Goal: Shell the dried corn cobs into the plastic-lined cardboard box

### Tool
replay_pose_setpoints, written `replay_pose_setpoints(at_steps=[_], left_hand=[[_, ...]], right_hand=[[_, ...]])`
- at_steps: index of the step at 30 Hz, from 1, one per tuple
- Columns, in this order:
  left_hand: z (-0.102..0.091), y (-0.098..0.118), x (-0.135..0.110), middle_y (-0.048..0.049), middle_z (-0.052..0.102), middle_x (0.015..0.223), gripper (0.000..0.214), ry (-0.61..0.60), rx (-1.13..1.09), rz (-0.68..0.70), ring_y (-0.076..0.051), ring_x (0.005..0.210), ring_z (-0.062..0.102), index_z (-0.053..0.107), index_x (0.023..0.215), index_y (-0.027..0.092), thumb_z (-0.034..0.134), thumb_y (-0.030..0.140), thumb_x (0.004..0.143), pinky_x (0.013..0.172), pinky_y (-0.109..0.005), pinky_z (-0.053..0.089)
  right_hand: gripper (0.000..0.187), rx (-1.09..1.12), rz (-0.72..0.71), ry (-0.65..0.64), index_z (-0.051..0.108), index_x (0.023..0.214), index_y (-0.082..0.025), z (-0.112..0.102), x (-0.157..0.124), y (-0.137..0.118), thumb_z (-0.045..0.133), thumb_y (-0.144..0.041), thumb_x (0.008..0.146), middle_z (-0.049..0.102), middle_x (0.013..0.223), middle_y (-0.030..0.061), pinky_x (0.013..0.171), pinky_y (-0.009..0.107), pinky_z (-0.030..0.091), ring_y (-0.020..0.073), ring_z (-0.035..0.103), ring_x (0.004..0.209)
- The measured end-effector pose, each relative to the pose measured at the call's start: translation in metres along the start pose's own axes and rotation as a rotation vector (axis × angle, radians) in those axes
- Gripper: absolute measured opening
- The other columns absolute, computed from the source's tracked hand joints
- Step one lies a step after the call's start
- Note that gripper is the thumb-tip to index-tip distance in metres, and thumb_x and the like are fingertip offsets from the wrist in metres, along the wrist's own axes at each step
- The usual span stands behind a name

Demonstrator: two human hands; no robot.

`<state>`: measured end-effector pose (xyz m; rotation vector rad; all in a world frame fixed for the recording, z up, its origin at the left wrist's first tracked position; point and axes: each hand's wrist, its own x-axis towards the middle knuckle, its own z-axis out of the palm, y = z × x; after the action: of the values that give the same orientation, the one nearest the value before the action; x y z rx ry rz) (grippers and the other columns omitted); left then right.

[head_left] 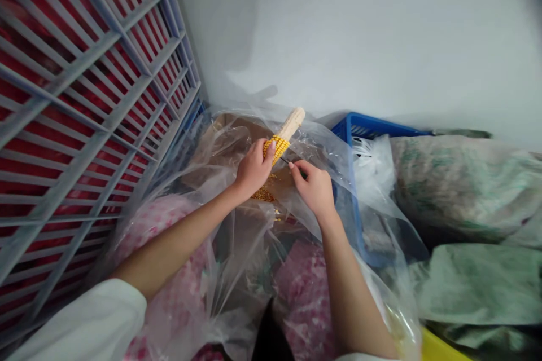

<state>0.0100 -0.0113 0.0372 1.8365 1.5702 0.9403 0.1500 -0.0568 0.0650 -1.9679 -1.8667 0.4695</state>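
My left hand is closed around the lower part of a corn cob. The cob's upper end is bare and pale, while yellow kernels cover the part by my fingers. My right hand pinches a thin dark tool whose tip is close to the kernels; its exact kind is too small to tell. Below both hands, loose corn kernels lie on brown cardboard inside a clear plastic sheet. The sheet also spreads over my lap.
A tall grey slatted crate with red contents stands at the left. On the right are a blue basket holding a white plastic bag, a large woven sack and a green sack. A white wall rises behind.
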Motion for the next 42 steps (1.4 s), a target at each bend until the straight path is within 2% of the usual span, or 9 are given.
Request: replay_pose_setpoints(at_steps=[11,18,27,31,34,38,42], left_hand=[[0.006,-0.002,-0.001,-0.0079,0.061,0.096,0.038,-0.012,-0.024,-0.03,-0.017,0.088,0.055,0.051,0.096,0.017,0.022,0.04,0.09,0.075,-0.027,0.04],[0.007,-0.001,-0.002,-0.0055,0.061,0.085,0.039,-0.043,-0.076,-0.081,-0.015,0.079,0.055,0.051,0.089,0.017,0.021,0.042,0.09,0.067,-0.025,0.039],[0.006,-0.001,-0.002,-0.0068,0.061,0.093,0.037,-0.052,-0.032,-0.044,-0.015,0.085,0.055,0.05,0.094,0.018,0.021,0.04,0.09,0.073,-0.025,0.039],[0.002,0.003,-0.006,-0.0079,0.059,0.096,0.035,-0.078,0.099,0.052,-0.017,0.09,0.055,0.049,0.096,0.018,0.022,0.038,0.09,0.076,-0.026,0.039],[0.003,0.006,-0.012,-0.0088,0.058,0.091,0.036,-0.121,0.237,0.08,-0.019,0.085,0.056,0.05,0.093,0.017,0.022,0.04,0.089,0.072,-0.027,0.039],[0.008,0.006,-0.018,-0.0108,0.058,0.088,0.037,-0.157,0.321,0.072,-0.021,0.078,0.058,0.049,0.092,0.016,0.024,0.042,0.088,0.065,-0.028,0.039],[0.011,0.003,-0.019,-0.0093,0.059,0.081,0.034,-0.174,0.242,-0.015,-0.02,0.074,0.058,0.048,0.09,0.017,0.024,0.041,0.088,0.063,-0.028,0.039]], right_hand=[[0.032,0.083,0.028,-0.032,0.058,0.069,-0.022,-0.006,0.003,0.002,0.036,-0.041,0.084,0.053,0.055,-0.0018,0.054,0.021,0.029,0.0112,0.045,0.052],[0.036,0.109,0.043,-0.06,0.057,0.065,-0.02,-0.007,0.002,0.003,0.035,-0.042,0.083,0.049,0.051,-0.0021,0.051,0.022,0.025,0.0105,0.04,0.048],[0.037,0.126,0.042,-0.099,0.056,0.062,-0.019,-0.008,0.002,0.005,0.035,-0.042,0.083,0.05,0.051,-0.0013,0.049,0.022,0.024,0.0105,0.04,0.047],[0.036,0.094,0.026,-0.123,0.055,0.062,-0.02,-0.007,0.001,0.005,0.035,-0.04,0.084,0.054,0.054,-0.0005,0.051,0.022,0.026,0.0114,0.044,0.05],[0.034,0.031,0.035,-0.141,0.055,0.061,-0.02,-0.005,-0.001,0.004,0.036,-0.037,0.084,0.055,0.055,0.0006,0.052,0.023,0.026,0.0121,0.047,0.051],[0.032,-0.059,0.046,-0.148,0.057,0.061,-0.021,0.0,-0.004,0.004,0.037,-0.034,0.083,0.058,0.057,0.0021,0.053,0.024,0.025,0.0132,0.049,0.053],[0.032,-0.099,0.033,-0.127,0.058,0.064,-0.021,0.004,-0.005,0.003,0.037,-0.034,0.084,0.06,0.059,0.0035,0.052,0.025,0.024,0.014,0.051,0.055]])
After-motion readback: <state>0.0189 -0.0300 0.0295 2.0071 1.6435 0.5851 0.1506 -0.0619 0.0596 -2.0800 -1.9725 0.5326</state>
